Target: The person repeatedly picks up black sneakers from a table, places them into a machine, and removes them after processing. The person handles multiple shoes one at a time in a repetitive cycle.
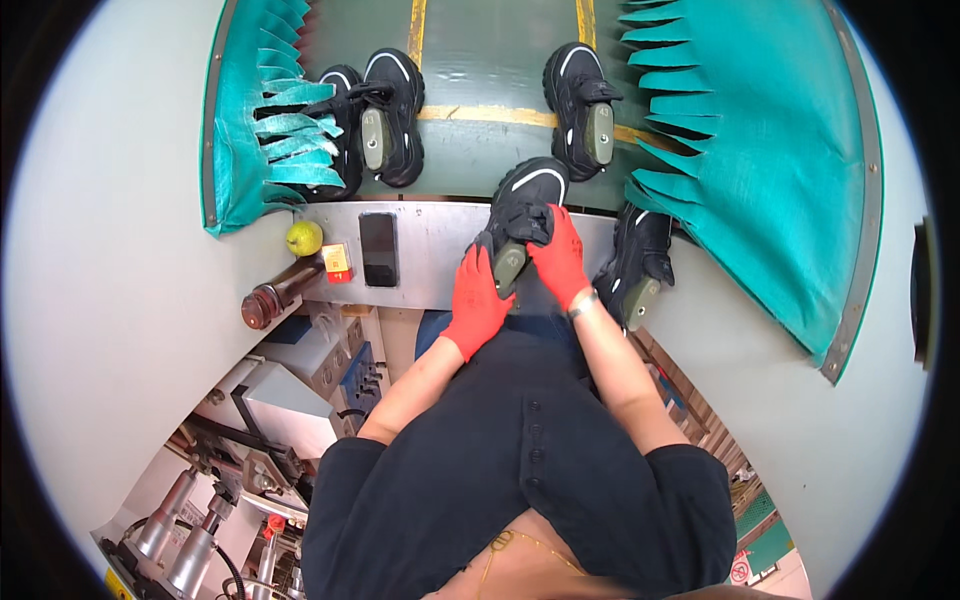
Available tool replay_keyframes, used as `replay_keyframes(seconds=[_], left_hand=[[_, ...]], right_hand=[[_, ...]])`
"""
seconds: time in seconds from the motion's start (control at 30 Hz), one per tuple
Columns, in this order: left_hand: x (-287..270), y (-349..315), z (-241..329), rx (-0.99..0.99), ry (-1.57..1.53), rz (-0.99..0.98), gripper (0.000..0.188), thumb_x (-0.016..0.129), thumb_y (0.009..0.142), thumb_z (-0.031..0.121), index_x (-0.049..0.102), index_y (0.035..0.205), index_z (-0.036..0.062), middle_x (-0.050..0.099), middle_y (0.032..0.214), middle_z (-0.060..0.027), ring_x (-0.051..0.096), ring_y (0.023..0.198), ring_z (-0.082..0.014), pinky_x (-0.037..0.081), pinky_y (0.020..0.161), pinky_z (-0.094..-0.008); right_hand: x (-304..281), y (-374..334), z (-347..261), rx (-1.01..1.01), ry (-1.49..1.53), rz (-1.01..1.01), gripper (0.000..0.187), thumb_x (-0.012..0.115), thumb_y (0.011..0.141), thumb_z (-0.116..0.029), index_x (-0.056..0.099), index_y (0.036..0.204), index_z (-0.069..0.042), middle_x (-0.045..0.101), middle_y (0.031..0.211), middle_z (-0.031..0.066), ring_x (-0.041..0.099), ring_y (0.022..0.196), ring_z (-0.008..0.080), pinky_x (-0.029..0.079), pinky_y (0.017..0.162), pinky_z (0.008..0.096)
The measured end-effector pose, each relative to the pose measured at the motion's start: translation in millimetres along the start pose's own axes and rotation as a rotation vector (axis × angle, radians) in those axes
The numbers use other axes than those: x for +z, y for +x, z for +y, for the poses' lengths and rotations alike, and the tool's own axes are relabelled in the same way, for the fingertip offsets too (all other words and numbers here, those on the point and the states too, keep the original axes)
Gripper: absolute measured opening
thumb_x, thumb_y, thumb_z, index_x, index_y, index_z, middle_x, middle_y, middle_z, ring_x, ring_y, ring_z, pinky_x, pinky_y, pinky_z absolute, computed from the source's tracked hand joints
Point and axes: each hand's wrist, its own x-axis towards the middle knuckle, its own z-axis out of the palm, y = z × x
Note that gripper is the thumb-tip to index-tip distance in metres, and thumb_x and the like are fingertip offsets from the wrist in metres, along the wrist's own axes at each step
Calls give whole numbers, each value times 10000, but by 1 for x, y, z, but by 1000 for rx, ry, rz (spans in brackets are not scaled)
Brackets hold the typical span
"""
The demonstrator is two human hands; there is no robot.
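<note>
A black sneaker (pixel 533 188) with a pale curved stripe at its toe is between my hands, toe pointing away from me. An olive shoe last (pixel 510 262) fills its heel opening. My left hand (pixel 478 305), in a red glove with dark fingertips, grips the heel side. At the collar and tongue, my right hand (pixel 560 258) is closed in a matching glove, its fingertips on the upper. Right of my hands, another black shoe with a last (pixel 640 300) leans on the metal ledge, partly under the curtain.
Beyond the metal ledge (pixel 430 285), a green conveyor belt carries more black shoes (pixel 578 110). Teal fringed curtains (pixel 770 150) hang on both sides. A phone (pixel 379 250), a yellow-green fruit (pixel 304 238), a small box (pixel 337 263) and a brown bottle (pixel 282 292) are at the left.
</note>
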Motion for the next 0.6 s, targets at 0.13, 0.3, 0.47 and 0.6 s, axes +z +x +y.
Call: replay_keyframes(seconds=[0.13, 0.3, 0.47, 0.6], left_hand=[[-14, 10, 8, 203, 42, 52, 888, 846, 795, 239, 400, 1534, 33, 288, 1617, -302, 348, 1453, -495, 339, 1182, -556], [11, 29, -11, 164, 5, -47, 880, 835, 805, 252, 394, 1547, 84, 296, 1615, -285, 367, 1436, -496, 338, 1178, -569], [26, 26, -18, 137, -21, -11, 884, 823, 815, 285, 383, 1567, 135, 300, 1616, -281, 375, 1436, -492, 335, 1183, -581], [25, 24, -8, 73, 151, -124, 889, 817, 818, 287, 375, 1575, 135, 316, 1609, -295, 386, 1435, -499, 332, 1190, -584]], right_hand=[[0, -1, 21, -162, -346, -74, 677, 778, 806, -125, 531, 1432, -51, 555, 1432, 231, 556, 1294, 433, 480, 1082, 471], [-1, -11, 17, -161, -166, -24, 650, 767, 799, -73, 549, 1411, -49, 559, 1411, 231, 537, 1317, 437, 466, 1106, 439], [-3, -48, 15, -193, 16, -51, 644, 700, 875, -89, 489, 1478, -5, 456, 1547, 279, 463, 1416, 448, 414, 1176, 465], [27, -80, 18, -211, -108, -29, 654, 641, 888, -51, 435, 1503, 42, 374, 1594, 323, 403, 1456, 494, 378, 1205, 486]])
